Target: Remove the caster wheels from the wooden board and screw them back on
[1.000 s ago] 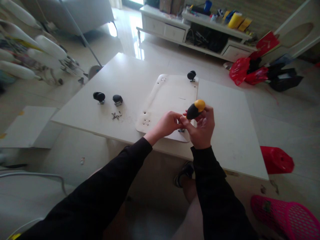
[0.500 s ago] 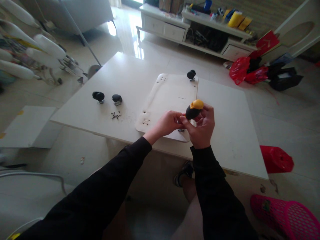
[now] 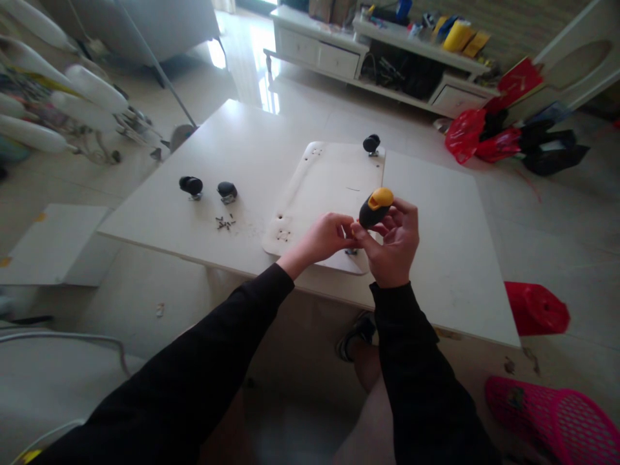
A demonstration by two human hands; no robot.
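My right hand point(image 3: 393, 242) is closed round a screwdriver point(image 3: 376, 206) with a black and yellow handle. The handle points up and its tip is hidden. My left hand point(image 3: 332, 236) meets it with fingers pinched together; what they hold is hidden. Just below the fingers shows the metal foot of a caster point(image 3: 351, 252), at the near right corner of a pale board point(image 3: 329, 184). Another caster point(image 3: 372, 143) stands at the board's far right corner. Screw holes show at its two left corners.
On the white table point(image 3: 426, 258), left of the board, sit a double-wheel caster point(image 3: 191, 186), another black caster point(image 3: 227, 192) and several loose screws point(image 3: 225, 223). A white box point(image 3: 58, 245) lies on the floor at left. A red stool point(image 3: 537, 309) and a pink basket point(image 3: 557, 416) are at right.
The screwdriver handle has turned a little, and my right hand has shifted very slightly to the right. My left hand stays almost where it was.
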